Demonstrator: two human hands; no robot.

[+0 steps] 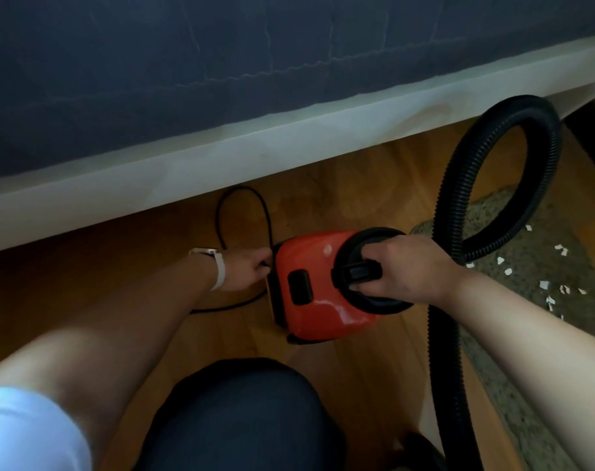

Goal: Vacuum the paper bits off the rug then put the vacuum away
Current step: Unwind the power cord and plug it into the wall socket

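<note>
A small red vacuum (314,287) with black trim sits on the wooden floor in the middle of the view. My right hand (405,266) grips its black handle (360,270) at the front end. My left hand (247,268) reaches to the vacuum's rear, fingers closed on the black power cord (241,212) where it leaves the body. The black ribbed hose (459,212) loops up to the right of the vacuum. A grey speckled rug (523,243) lies at the right with several white paper bits (544,285) on it.
A dark blue mattress (221,62) on a pale bed frame (255,154) runs across the top, close behind the vacuum. My knee in dark trousers (241,416) is at the bottom centre. The cord trails in a loop on the floor at the left.
</note>
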